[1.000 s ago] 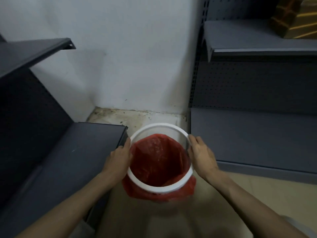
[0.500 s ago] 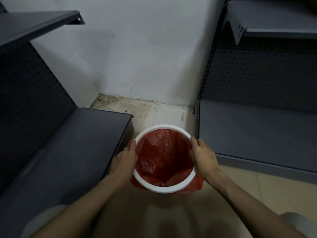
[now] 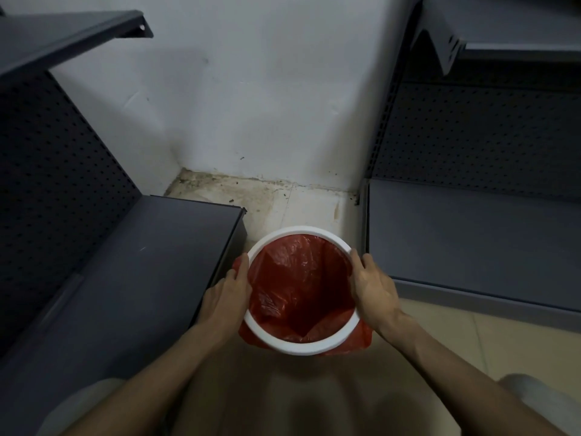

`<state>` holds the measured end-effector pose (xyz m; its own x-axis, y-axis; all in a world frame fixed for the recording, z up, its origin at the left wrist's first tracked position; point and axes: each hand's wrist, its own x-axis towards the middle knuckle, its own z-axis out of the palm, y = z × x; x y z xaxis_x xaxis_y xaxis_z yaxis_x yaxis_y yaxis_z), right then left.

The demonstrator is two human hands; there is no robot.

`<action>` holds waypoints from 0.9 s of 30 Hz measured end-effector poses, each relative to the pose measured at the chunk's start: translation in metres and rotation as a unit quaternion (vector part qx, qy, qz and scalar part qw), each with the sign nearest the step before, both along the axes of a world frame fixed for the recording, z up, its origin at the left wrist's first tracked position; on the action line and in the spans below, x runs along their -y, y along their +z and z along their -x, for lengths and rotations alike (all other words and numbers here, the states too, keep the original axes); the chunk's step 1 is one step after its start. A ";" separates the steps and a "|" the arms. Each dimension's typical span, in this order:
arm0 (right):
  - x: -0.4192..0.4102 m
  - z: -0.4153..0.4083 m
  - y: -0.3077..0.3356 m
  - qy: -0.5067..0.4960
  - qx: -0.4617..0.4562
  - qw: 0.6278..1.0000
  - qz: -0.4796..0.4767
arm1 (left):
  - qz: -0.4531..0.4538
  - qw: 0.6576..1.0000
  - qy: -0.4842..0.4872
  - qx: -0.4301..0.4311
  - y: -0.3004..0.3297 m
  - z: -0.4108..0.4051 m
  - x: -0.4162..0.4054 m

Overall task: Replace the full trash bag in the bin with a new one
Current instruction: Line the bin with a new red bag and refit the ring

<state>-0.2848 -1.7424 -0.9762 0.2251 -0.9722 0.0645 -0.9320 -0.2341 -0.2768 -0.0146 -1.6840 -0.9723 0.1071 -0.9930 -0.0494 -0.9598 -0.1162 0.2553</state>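
A round bin with a white rim ring (image 3: 301, 348) stands on the tiled floor between two shelf units. A red plastic bag (image 3: 298, 287) lines its inside, and the bag's edge hangs out under the ring at the front and left. My left hand (image 3: 228, 294) lies against the ring's left side with the fingers along it. My right hand (image 3: 374, 286) holds the ring's right side, thumb on the rim. The bin's body below the ring is hidden.
A dark grey shelf base (image 3: 132, 272) sits close on the left and another (image 3: 471, 243) on the right. A white wall (image 3: 267, 105) with a dirty floor corner (image 3: 239, 193) lies behind the bin. Upper shelves jut out at both top corners.
The ring has come down level over the bag and bin. Both hands stayed on its sides, and my view tilted down and closer.
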 end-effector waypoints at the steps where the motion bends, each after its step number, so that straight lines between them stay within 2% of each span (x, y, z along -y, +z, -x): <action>1: 0.000 0.001 -0.001 0.002 -0.003 1.000 -0.004 | -0.004 1.000 -0.003 -0.005 0.001 0.001 -0.001; 5: 0.001 0.000 -0.003 0.012 -0.010 1.000 -0.020 | -0.023 0.999 -0.002 -0.030 -0.001 0.001 -0.002; 17: -0.004 -0.002 -0.005 0.015 0.015 1.000 -0.003 | -0.028 0.999 -0.017 -0.002 -0.008 -0.009 -0.002; 27: -0.008 -0.002 -0.002 0.003 0.005 1.000 -0.024 | -0.031 0.999 0.004 -0.028 -0.005 -0.007 -0.003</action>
<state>-0.2828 -1.7346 -0.9786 0.2300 -0.9730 0.0196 -0.9275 -0.2253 -0.2982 -0.0077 -1.6812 -0.9771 0.1109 -0.9869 -0.1169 -0.9431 -0.1416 0.3009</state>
